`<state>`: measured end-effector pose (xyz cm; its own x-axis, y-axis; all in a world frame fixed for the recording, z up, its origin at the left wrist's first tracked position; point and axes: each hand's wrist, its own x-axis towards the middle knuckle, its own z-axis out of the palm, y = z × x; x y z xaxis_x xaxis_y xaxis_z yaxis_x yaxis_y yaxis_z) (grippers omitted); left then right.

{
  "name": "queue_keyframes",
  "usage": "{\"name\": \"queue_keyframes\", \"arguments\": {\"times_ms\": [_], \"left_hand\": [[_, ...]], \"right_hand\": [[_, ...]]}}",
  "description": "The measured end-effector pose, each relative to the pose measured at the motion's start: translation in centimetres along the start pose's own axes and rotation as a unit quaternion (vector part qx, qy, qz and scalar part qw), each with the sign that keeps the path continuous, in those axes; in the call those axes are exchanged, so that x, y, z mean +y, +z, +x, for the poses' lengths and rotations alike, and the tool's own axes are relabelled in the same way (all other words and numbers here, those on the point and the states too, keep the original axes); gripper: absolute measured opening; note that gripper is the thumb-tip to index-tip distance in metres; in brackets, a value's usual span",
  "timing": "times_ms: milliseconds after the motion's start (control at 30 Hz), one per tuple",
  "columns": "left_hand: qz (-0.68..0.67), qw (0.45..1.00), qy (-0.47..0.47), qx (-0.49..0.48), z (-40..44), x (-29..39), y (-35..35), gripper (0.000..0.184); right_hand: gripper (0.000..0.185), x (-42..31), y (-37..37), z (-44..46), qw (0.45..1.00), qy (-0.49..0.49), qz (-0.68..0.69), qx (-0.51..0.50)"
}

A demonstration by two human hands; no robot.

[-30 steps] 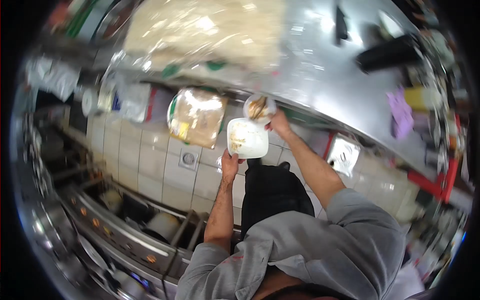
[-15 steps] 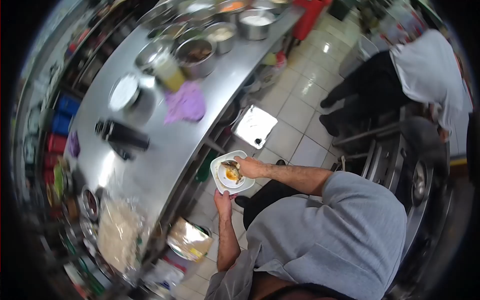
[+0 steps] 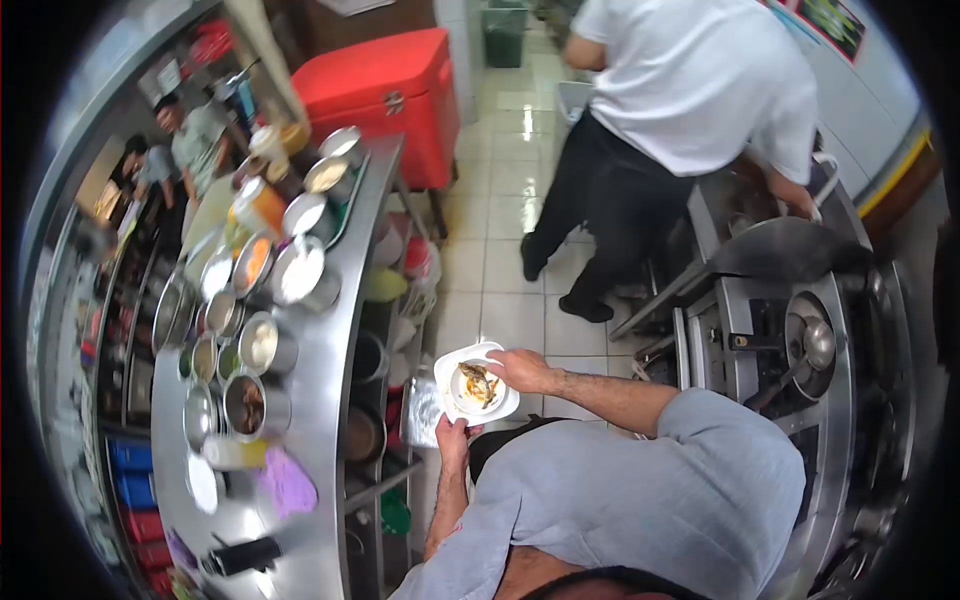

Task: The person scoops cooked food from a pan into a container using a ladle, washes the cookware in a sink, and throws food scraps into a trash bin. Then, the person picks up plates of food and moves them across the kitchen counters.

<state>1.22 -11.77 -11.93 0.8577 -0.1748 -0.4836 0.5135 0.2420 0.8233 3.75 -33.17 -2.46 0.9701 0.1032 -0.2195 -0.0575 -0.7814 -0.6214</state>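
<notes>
In front of my body I carry a white square dish [image 3: 449,400] that holds a brown piece of food [image 3: 476,382] with orange sauce smeared around it. My left hand [image 3: 453,438] grips the dish by its near rim, thumb on top and fingers underneath. Over the dish's right side is my right hand [image 3: 525,372], its fingers bent together beside the food. What those fingertips pinch, if anything, is hidden.
On my left runs a steel table [image 3: 325,410] with several metal pots, a purple cloth [image 3: 288,482] and a black flask [image 3: 242,556]. A red cooler [image 3: 380,110] stands beyond. A co-worker in a white shirt [image 3: 700,80] bends over the stove; a wok [image 3: 810,345] holds a ladle.
My view has swung right and up, bringing the red cooler and more of the co-worker into sight. Both hands still hold around the dish, and the right fingers have drawn slightly toward its edge.
</notes>
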Motion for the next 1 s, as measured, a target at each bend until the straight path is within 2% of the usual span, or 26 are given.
{"name": "queue_keyframes", "arguments": {"times_ms": [33, 100, 200, 233, 267, 333, 367, 400, 467, 500, 733, 1000], "left_hand": [[0.014, 1.000, -0.004, -0.020, 1.7, 0.6, 1.3, 0.028], [0.052, 0.996, 0.001, -0.073, 4.8, 2.1, 3.8, 0.028], [0.090, 0.986, -0.014, -0.141, 9.4, 4.0, 6.4, 0.026], [0.111, 0.981, -0.017, -0.156, 10.9, 4.5, 7.3, 0.026], [0.134, 0.976, -0.021, -0.171, 12.3, 5.1, 8.1, 0.025], [0.153, 0.966, -0.043, -0.205, 14.6, 6.5, 9.7, 0.026], [0.163, 0.960, -0.050, -0.224, 15.3, 7.3, 10.6, 0.026], [0.173, 0.954, -0.057, -0.239, 15.9, 7.9, 11.3, 0.025], [0.193, 0.944, -0.057, -0.261, 17.8, 9.4, 12.9, 0.025], [0.197, 0.941, -0.056, -0.269, 18.2, 10.4, 14.1, 0.025], [0.198, 0.935, -0.073, -0.287, 23.3, 11.6, 18.9, 0.023], [0.207, 0.930, -0.055, -0.298, 29.1, 12.8, 28.1, 0.022]], "right_hand": [[0.033, 1.2, -1.0, 0.3, 1.000, 0.016, 0.007, 0.017], [0.037, 3.6, -2.1, 0.7, 0.978, 0.067, 0.077, 0.180], [0.041, 7.8, -1.8, 2.7, 0.961, 0.102, 0.123, 0.224], [0.044, 8.7, -1.7, 3.4, 0.945, 0.067, 0.095, 0.304], [0.044, 9.5, -1.5, 3.7, 0.940, 0.082, 0.101, 0.314], [0.043, 9.0, -4.1, 3.9, 0.905, 0.183, 0.241, 0.298], [0.041, 10.4, -3.5, 4.6, 0.883, 0.218, 0.266, 0.320], [0.041, 10.3, -4.5, 4.5, 0.878, 0.227, 0.268, 0.326], [0.042, 10.4, -7.0, 4.7, 0.854, 0.264, 0.399, 0.203], [0.043, 10.9, -7.0, 5.5, 0.834, 0.224, 0.452, 0.224], [0.042, 14.0, -10.4, 8.0, 0.774, 0.244, 0.544, 0.212], [0.044, 21.3, -16.4, 12.6, 0.758, 0.237, 0.557, 0.243]]}}
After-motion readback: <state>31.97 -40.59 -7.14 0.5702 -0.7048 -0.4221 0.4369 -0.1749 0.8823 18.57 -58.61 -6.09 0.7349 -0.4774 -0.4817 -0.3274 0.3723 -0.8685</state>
